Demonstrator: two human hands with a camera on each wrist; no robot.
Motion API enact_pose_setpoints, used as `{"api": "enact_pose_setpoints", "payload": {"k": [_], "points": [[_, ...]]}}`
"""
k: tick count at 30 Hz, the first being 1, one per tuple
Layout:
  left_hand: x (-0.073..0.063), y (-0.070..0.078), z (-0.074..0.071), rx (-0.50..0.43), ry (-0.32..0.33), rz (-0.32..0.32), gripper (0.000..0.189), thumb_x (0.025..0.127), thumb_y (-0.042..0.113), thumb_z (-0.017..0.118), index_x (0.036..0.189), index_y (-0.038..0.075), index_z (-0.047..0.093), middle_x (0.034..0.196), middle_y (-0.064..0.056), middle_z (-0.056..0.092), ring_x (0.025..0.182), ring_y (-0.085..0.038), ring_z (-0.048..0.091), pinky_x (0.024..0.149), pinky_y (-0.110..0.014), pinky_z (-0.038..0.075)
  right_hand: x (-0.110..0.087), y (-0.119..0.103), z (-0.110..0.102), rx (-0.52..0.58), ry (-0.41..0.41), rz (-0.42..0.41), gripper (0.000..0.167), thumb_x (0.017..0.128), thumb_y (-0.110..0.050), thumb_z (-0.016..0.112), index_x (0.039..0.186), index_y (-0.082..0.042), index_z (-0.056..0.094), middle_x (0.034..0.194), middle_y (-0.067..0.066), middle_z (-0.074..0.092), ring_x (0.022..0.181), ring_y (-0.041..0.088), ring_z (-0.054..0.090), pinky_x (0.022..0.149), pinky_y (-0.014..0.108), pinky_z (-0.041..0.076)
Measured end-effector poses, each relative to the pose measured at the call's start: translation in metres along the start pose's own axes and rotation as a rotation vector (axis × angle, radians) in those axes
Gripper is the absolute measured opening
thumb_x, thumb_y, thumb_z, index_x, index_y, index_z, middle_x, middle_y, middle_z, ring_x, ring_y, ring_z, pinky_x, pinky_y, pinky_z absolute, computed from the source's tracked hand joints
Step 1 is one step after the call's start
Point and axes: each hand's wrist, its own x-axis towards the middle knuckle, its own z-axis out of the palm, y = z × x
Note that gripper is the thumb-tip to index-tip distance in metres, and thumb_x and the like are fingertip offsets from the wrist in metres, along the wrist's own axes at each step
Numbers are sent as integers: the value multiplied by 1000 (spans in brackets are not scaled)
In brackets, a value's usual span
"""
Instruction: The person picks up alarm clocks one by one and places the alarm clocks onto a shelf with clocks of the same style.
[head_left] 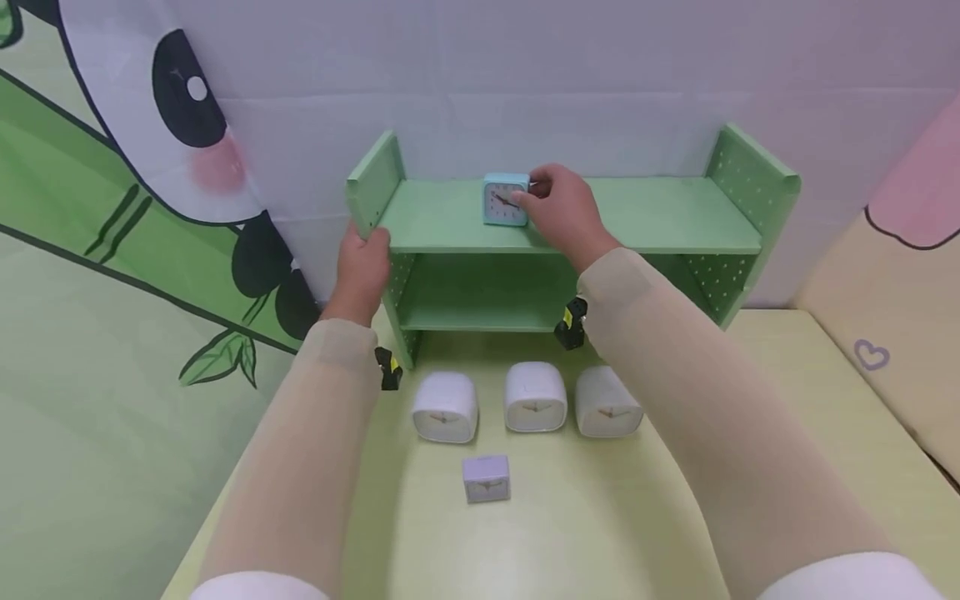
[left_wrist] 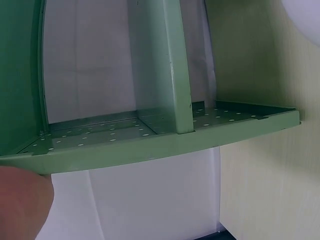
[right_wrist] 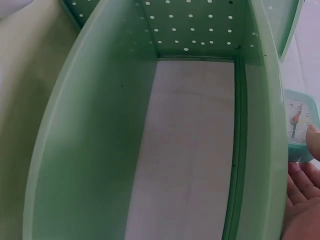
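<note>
A small light-blue alarm clock (head_left: 506,200) with a white dial stands on the top board of a green shelf (head_left: 645,212). My right hand (head_left: 566,208) holds it at its right side, the thumb over the edge of the dial. In the right wrist view the clock (right_wrist: 300,122) shows at the right edge, partly out of frame, with the fingers (right_wrist: 302,185) beside it. My left hand (head_left: 360,271) grips the shelf's left side panel, its fingers partly hidden behind it. Only part of that hand (left_wrist: 22,205) appears in the left wrist view.
On the table (head_left: 570,533) in front of the shelf stand three white rounded clocks, left (head_left: 446,408), middle (head_left: 536,397) and right (head_left: 607,403), the right one partly behind my sleeve. Nearer sits a small lilac clock (head_left: 487,478). A patterned cloth (head_left: 525,75) hangs behind.
</note>
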Motion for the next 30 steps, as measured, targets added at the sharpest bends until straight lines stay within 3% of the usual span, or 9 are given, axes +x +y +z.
{"api": "enact_pose_setpoints", "payload": {"k": [10,19,30], "points": [[4,-1,9,-2,0,-34,49,106,29,38,154,18,40,137,-4,50,117,-22,43,99,-37,37,15,-6,8,-20,13,24,55,105,-35,60,154,-14,45,141,4,56,126,17,53,100,32,47],[0,-1,-2,48,40,-50,51,106,29,35,155,18,38,149,-4,48,128,-14,42,113,-34,32,29,-12,23,-31,-5,-6,56,104,-36,61,154,-14,45,141,3,57,128,16,52,104,31,45],[-1,1,-11,49,36,-36,50,106,28,36,155,17,38,148,-5,49,128,-15,43,113,-36,33,27,-12,32,-47,-20,-42,62,104,-33,64,158,-13,41,143,2,57,130,15,51,105,30,44]]}}
